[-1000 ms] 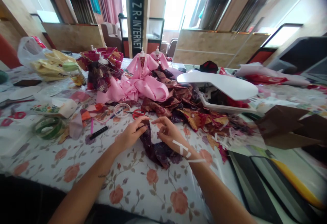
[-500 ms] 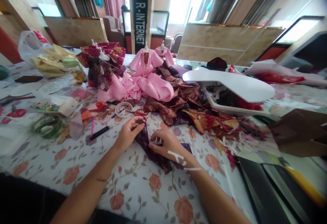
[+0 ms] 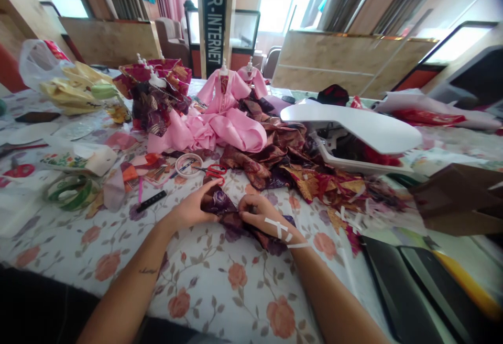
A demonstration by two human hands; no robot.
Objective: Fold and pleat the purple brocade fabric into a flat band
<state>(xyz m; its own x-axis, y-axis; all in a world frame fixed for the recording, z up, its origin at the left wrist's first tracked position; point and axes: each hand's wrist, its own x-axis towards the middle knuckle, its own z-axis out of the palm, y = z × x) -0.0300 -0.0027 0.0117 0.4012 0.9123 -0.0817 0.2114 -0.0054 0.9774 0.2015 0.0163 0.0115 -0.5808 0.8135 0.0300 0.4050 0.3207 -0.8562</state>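
Observation:
A small piece of dark purple patterned fabric (image 3: 219, 200) lies between my hands over the floral tablecloth (image 3: 212, 281). My left hand (image 3: 190, 209) is at its left end, thumb and fingers around the cloth's edge. The fingers of my right hand (image 3: 257, 213) pinch the fabric near its middle, and the rest of it runs under that hand to the right. Strips of white tape stick to the back of my right hand and wrist. Just beyond my left hand are red-handled scissors (image 3: 216, 171) and a white tape roll (image 3: 189, 165).
Pink doll dresses (image 3: 223, 92) and heaped brown fabric (image 3: 283, 145) lie behind my hands. A white bin with a tilted lid (image 3: 353, 124) stands at back right. Green tape rolls (image 3: 73, 192) and a black strip (image 3: 151, 201) are at left, black folders (image 3: 381, 276) at right.
My left hand has moved down and its fingers have spread around the fabric's end, showing more purple pattern. My right hand has shifted slightly up and right. The view has tilted slightly.

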